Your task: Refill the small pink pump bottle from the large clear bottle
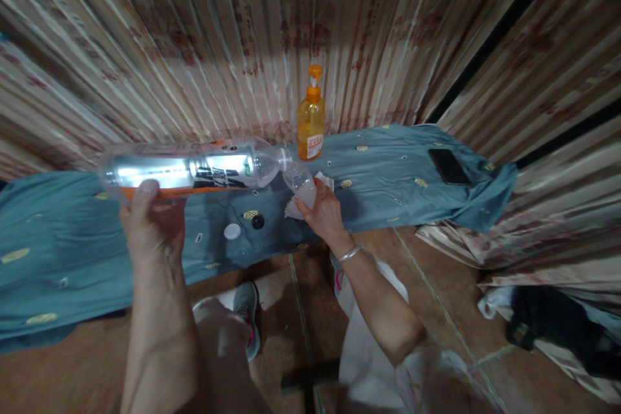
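Observation:
My left hand (154,213) grips the base end of a large clear plastic bottle (184,168) with a silver, black and orange label. The bottle lies nearly level in the air, its neck pointing right. At its mouth is the neck of a small clear bottle (299,181), which leans toward it. Around the small bottle's lower part my right hand (323,207) is closed. A white tissue (292,209) shows beneath and behind that hand. On the cloth below the large bottle are a white cap (232,231) and a dark cap (257,222).
A pump bottle of orange liquid (311,123) stands behind the small bottle. On the right end of the blue-green cloth (378,171) lies a black phone (449,167). A pleated curtain (218,45) hangs close behind. Dark clothing (557,323) lies at lower right.

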Demonstrator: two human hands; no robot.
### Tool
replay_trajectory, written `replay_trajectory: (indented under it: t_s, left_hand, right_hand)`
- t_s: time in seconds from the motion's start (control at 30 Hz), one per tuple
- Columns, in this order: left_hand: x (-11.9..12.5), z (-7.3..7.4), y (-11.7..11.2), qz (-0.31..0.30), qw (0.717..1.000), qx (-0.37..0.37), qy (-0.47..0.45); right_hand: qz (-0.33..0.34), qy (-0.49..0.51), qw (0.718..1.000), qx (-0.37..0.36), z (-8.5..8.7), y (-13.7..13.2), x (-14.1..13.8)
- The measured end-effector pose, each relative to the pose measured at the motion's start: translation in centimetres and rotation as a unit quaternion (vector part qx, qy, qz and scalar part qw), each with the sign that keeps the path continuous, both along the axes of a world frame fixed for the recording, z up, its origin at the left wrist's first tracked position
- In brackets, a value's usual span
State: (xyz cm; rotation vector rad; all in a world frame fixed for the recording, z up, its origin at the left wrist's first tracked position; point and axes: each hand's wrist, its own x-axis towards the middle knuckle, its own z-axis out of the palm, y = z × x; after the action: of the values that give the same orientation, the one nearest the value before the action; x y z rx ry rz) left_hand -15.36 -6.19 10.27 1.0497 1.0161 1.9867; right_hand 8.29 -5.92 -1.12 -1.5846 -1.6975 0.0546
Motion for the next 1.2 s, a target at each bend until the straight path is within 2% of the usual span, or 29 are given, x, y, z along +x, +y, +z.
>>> replay_trajectory:
  t_s: [0.2, 0.47, 1.2]
  left_hand:
    - [-0.15, -0.11, 0.06, -0.016, 1.000, 0.014, -0.016]
    - [-0.20, -0.12, 0.07, -0.001, 1.000, -0.007, -0.009]
    - [-0.01, 0.03, -0.14, -0.011, 1.000, 0.008, -0.013]
  right_hand:
    - [0.002, 0.001, 1.000, -0.001, 0.04, -0.01, 0.00]
    - [0.004, 0.003, 1.000, -0.008, 0.21, -0.01, -0.03]
    - [0.008, -0.006, 1.000, -0.001, -0.17, 0.01, -0.05]
